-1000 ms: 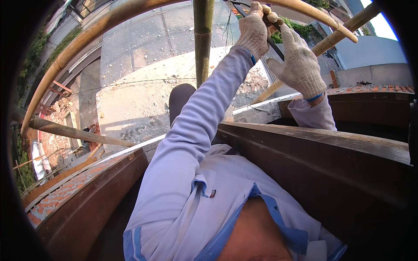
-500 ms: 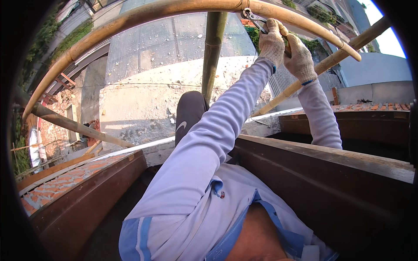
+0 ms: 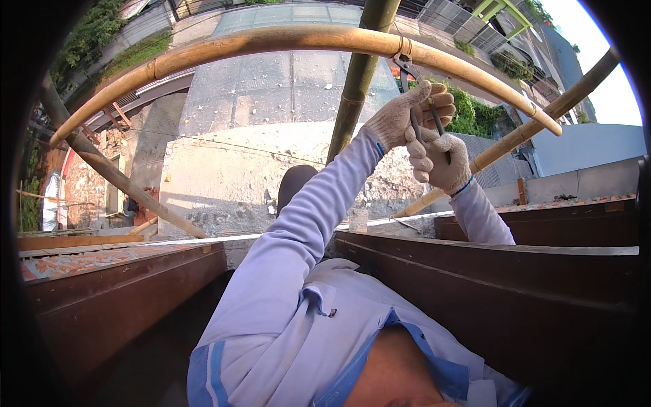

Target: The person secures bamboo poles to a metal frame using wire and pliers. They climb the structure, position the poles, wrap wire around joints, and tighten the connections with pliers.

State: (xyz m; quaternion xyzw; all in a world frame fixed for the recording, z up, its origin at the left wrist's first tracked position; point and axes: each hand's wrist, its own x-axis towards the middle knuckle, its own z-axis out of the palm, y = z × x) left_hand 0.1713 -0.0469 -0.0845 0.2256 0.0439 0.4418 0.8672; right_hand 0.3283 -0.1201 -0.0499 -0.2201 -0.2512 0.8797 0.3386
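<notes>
Where the long tan bamboo pole (image 3: 291,39) arches past one o'clock, we enter one pair of dark metal, long-handled pincers (image 3: 406,70), head uppermost at a thin dark wire tie (image 3: 403,46) looped round the pole, handles parted; whether the jaws bite the wire we cannot tell. Item: our cream-knit-gloved left hand (image 3: 399,119), curled on the handles from the eight o'clock side, thumb toward twelve. Item: our right hand (image 3: 449,164), gloved alike, closed about the lower handles from the four o'clock side, close against the left. We judge that both hands share the handles for steadiness at arm's reach, and that the low grip keeps fingers clear of the wire. Item: one thick green-brown bamboo post (image 3: 352,91), passing behind the pole beside the tie, which presumably binds the two. Item: dark brown flat-sided beams, one at four o'clock (image 3: 475,285), another at eight (image 3: 135,285), flanking our body.
</notes>
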